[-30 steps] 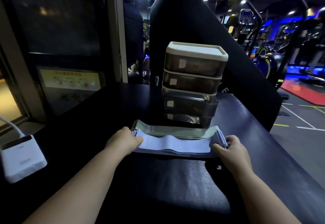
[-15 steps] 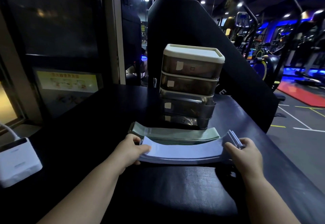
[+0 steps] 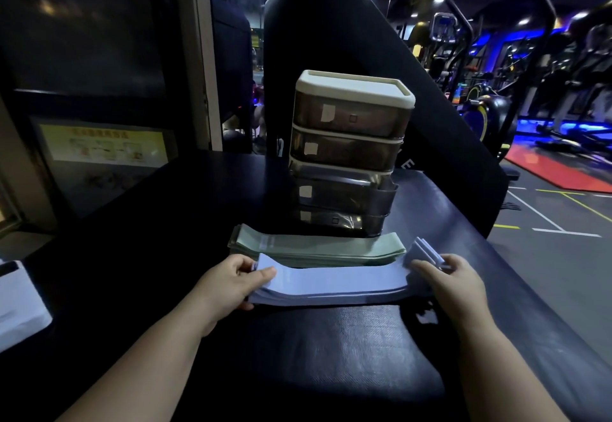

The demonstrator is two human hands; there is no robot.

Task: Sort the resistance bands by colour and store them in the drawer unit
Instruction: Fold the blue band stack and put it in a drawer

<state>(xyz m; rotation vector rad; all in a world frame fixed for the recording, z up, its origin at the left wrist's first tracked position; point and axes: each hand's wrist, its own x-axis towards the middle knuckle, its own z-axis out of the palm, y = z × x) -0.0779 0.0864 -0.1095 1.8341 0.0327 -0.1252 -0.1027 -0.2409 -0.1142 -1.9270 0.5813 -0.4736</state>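
Note:
A stack of pale blue resistance bands (image 3: 334, 284) lies across the black padded surface (image 3: 331, 355), its ends lifted. My left hand (image 3: 231, 284) grips the stack's left end with the thumb on top. My right hand (image 3: 447, 281) grips the right end, where the band ends fan upward. Just behind lies a stack of pale green resistance bands (image 3: 314, 248). Behind that stands the drawer unit (image 3: 347, 153), smoky translucent drawers under a cream top; the third drawer from the top is pulled out a little.
A white box (image 3: 20, 302) sits at the left edge. A tall black pad (image 3: 381, 67) rises behind the drawer unit. The surface drops off at the right to a gym floor (image 3: 556, 256) with exercise machines (image 3: 486, 114) beyond.
Both hands have lifted the blue stack off the green one and drawn it toward me. The green stack now lies uncovered behind it.

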